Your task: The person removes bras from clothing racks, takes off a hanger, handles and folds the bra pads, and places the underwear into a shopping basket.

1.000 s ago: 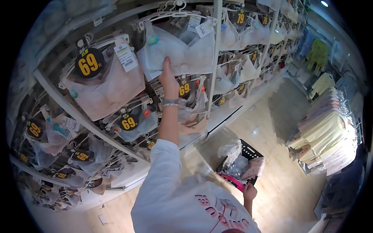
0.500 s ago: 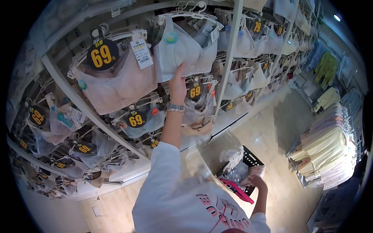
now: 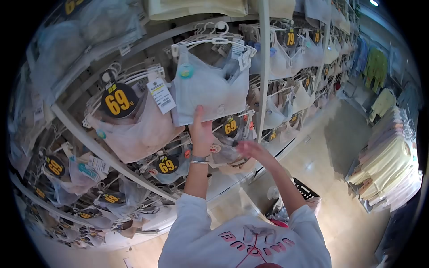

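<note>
A pale blue-white bra (image 3: 210,91) hangs from a white hanger (image 3: 214,41) on the rack, with a round turquoise sticker on one cup and paper tags at its right. My left hand (image 3: 202,131) pinches its lower edge, thumb in front and the other fingers hidden behind the fabric. Lower and to the right, my right hand (image 3: 253,150) is raised in front of the rack, slightly blurred, fingers stretched out with nothing visible in them. It is nearest to a round black 69 price sign (image 3: 230,127) and the bras behind it.
A pale pink bra (image 3: 138,131) hangs at the left under another 69 sign (image 3: 118,99). White uprights (image 3: 264,80) divide the rack. A black basket (image 3: 305,189) with items is below, partly hidden by my right arm. A rack of light shirts (image 3: 386,156) stands right.
My right hand has left the basket and come up toward the rack. My left hand stays at the bra's lower edge. The view has shifted, with more of the upper rack showing.
</note>
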`<act>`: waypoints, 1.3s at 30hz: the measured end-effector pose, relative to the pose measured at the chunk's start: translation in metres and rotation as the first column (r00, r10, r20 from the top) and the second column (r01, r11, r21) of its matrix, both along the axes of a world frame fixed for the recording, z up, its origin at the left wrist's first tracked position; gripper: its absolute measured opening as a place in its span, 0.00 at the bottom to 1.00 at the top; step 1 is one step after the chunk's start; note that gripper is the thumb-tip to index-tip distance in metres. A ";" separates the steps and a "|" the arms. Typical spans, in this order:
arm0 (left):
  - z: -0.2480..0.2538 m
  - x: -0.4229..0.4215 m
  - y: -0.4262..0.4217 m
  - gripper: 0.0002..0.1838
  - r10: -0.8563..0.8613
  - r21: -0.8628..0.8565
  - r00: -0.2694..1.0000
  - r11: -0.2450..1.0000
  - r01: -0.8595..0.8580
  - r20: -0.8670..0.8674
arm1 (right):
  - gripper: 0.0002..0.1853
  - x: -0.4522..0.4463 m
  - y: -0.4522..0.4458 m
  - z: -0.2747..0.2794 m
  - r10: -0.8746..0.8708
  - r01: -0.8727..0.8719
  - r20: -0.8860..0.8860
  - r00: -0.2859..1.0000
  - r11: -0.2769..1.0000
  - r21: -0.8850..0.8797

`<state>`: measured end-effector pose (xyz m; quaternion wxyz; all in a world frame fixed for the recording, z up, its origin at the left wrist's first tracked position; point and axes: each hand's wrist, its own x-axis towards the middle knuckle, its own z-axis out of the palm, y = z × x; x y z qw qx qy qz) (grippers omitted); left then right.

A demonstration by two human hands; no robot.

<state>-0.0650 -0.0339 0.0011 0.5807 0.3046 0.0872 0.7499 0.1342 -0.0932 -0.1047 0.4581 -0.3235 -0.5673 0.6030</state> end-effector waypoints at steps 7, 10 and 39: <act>0.007 0.008 -0.005 0.23 -0.048 -0.073 0.999 0.996 0.049 0.006 | 0.24 -0.044 0.053 0.036 0.054 -0.168 -0.822 0.567 0.985 -0.050; 0.000 0.009 -0.002 0.24 -0.077 -0.068 0.997 0.995 0.078 0.015 | 0.24 -0.042 0.056 0.056 -0.031 -0.100 -0.917 0.397 0.992 -0.076; 0.003 0.059 0.032 0.20 0.228 -0.173 0.972 0.961 -0.215 0.063 | 0.29 -0.019 0.103 0.100 -0.365 0.303 -0.796 0.483 0.923 -0.239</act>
